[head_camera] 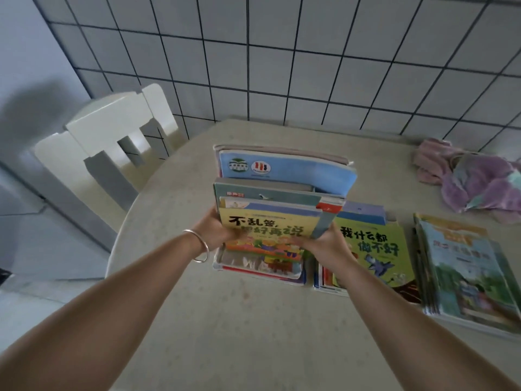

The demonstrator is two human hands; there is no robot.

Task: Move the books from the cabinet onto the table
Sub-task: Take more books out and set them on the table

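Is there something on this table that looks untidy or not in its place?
Yes. A crumpled purple and pink cloth lies at the table's far right, unrelated to the books. Also, the bundle of books held by both hands is uneven, its edges not aligned.

Readable in bold black characters on the yellow cover [267,221] at the front of the held stack: "不乱答," on the first line, then a partly blurred second line ending "好再说". On the green cover [375,249] topping the neighbouring pile, in dark blue: "我什么都" above "做不好". Two round logos, green and red, on the blue book [296,173] at the back, their lettering too small to make out. Title on the rightmost pile's top cover [465,266] blurred beyond reading.
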